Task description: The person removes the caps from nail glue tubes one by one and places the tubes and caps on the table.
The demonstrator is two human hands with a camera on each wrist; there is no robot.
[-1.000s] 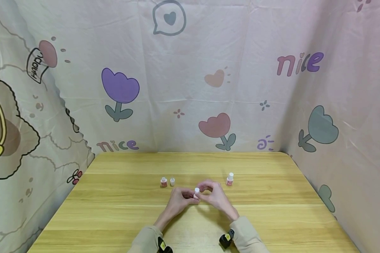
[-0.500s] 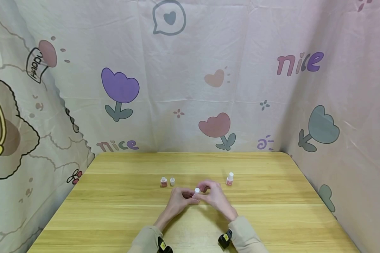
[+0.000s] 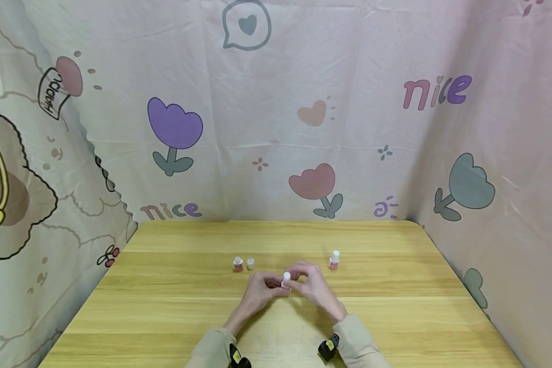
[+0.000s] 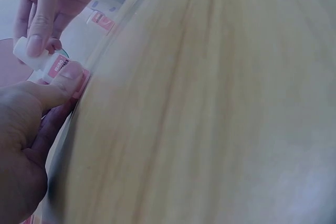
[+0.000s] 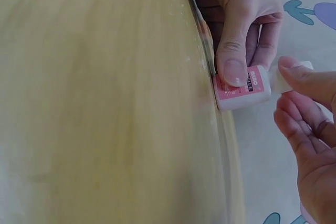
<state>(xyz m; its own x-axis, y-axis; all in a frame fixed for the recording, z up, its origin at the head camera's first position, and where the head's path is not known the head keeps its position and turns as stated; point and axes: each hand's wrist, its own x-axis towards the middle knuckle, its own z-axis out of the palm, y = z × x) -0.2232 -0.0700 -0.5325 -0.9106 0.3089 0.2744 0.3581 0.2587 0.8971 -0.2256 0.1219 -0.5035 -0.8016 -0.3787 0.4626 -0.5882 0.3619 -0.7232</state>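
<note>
A small white bottle [image 5: 265,94] with a pink label stands on the table between the two hands. My left hand [image 3: 259,290] pinches its body, thumb across the label in the right wrist view. My right hand [image 3: 316,287] holds the white cap [image 4: 23,51] on top between thumb and fingers. Two similar bottles are farther back: a shorter one [image 3: 238,265] to the left with a loose white cap [image 3: 250,264] beside it, and a capped one [image 3: 334,260] to the right.
The wooden table [image 3: 165,306] runs back to a printed curtain [image 3: 257,102], with more curtain at both sides. A black wrist camera [image 3: 328,347] sits at the right sleeve, another [image 3: 239,358] at the left.
The right hand dipped slightly over the cap half a second ago and has come back up, so more of the cap shows. The left hand and the other bottles stay put.
</note>
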